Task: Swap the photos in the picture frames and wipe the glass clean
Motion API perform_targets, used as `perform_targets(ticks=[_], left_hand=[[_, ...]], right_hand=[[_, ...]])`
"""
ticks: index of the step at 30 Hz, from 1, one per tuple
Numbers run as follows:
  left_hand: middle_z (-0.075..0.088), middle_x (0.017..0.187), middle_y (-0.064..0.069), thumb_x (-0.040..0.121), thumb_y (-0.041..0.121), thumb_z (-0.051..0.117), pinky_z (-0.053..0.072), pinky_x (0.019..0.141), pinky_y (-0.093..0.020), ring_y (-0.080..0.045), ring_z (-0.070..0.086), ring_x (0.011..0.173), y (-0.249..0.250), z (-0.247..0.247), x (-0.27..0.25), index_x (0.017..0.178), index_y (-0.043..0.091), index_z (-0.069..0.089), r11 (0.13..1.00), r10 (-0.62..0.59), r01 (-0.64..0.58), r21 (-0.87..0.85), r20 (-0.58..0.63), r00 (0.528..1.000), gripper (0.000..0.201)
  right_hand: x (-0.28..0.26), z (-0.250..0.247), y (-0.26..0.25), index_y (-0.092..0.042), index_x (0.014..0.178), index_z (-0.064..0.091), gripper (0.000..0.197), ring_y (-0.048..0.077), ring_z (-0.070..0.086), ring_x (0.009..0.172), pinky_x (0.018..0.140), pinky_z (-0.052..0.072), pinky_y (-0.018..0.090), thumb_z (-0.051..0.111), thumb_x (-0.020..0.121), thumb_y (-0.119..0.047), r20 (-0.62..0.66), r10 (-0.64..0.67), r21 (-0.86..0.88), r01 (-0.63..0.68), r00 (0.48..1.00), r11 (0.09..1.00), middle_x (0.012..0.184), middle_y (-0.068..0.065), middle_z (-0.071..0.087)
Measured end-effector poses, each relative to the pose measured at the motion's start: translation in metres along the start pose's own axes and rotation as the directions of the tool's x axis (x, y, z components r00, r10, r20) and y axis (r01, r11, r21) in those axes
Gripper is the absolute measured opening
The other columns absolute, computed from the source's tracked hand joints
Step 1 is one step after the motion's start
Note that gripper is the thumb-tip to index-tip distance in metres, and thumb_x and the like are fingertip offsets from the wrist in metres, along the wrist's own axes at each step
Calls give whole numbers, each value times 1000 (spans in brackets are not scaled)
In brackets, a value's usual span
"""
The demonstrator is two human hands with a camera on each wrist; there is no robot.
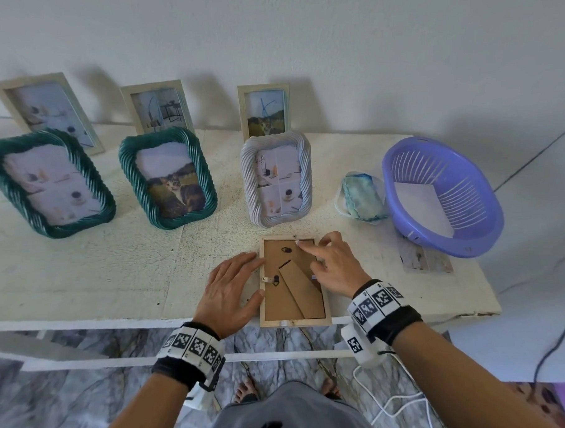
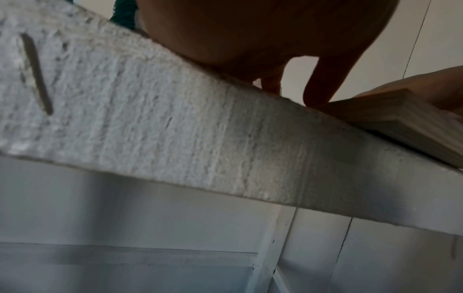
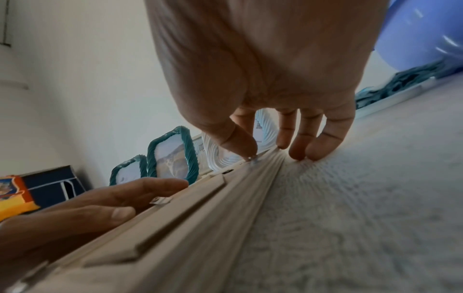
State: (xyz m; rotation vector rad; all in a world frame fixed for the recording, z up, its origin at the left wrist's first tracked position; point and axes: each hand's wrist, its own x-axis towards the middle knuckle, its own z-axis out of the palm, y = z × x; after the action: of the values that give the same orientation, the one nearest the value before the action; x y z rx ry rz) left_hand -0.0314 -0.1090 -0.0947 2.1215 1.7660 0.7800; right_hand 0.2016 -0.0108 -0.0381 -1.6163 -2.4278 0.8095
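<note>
A light wooden picture frame (image 1: 324, 320) lies face down at the table's front edge, its brown backing board (image 1: 275, 298) and folded stand facing up. My left hand (image 1: 235, 283) lies flat with straight fingers along the frame's left rail, thumb against that rail. My right hand (image 1: 325, 262) reaches over the frame's top right corner. Its thumb and forefinger tips touch a small metal tab (image 3: 251, 158) there, and the other fingers rest on the table beyond. In the right wrist view the frame (image 3: 190, 216) runs under both hands. A blue-green cloth (image 1: 363, 195) lies right of the white frame.
Two green rope-pattern frames (image 1: 168, 183) and a white one (image 1: 276, 178) stand mid-table, with three wooden frames (image 1: 263, 112) against the wall behind. A purple basket (image 1: 463, 238) holding white paper sits at the right, over a photo (image 1: 425, 261). Cables lie on the floor at right.
</note>
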Motion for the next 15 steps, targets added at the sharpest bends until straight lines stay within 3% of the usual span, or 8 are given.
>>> perform_targets(ticks=[5,8,11,15], left_hand=[[45,147,7,88,48,46,26,114,-37,-13,37,138,3,0,2,141,27,49,1000,3,-3,6,4,1000,57],[45,147,8,88,48,46,24,114,-36,-11,36,138,1,-1,1,140,27,49,1000,-5,5,1,-6,1000,57],[45,147,8,87,48,47,24,114,-36,-11,36,139,1,-1,2,140,28,49,1000,-11,11,0,-1,1000,57],[45,148,8,88,48,47,24,115,-36,-11,36,139,0,0,1,141,27,49,1000,-10,10,5,5,1000,57]], right_hand=[[-4,0,0,-40,141,47,53,27,43,107,94,43,33,46,94,-14,33,-22,-24,23,999,999,125,8,33],[-8,-3,-1,-41,146,38,58,29,45,115,98,44,37,47,94,-16,32,-43,36,42,999,998,132,8,33],[-27,0,-4,-41,149,24,64,31,34,133,105,37,39,55,93,-39,33,-81,39,80,996,996,151,9,22],[-53,11,-10,-51,148,-8,107,29,8,148,118,21,48,60,71,-78,190,-83,6,84,978,996,162,9,-12]])
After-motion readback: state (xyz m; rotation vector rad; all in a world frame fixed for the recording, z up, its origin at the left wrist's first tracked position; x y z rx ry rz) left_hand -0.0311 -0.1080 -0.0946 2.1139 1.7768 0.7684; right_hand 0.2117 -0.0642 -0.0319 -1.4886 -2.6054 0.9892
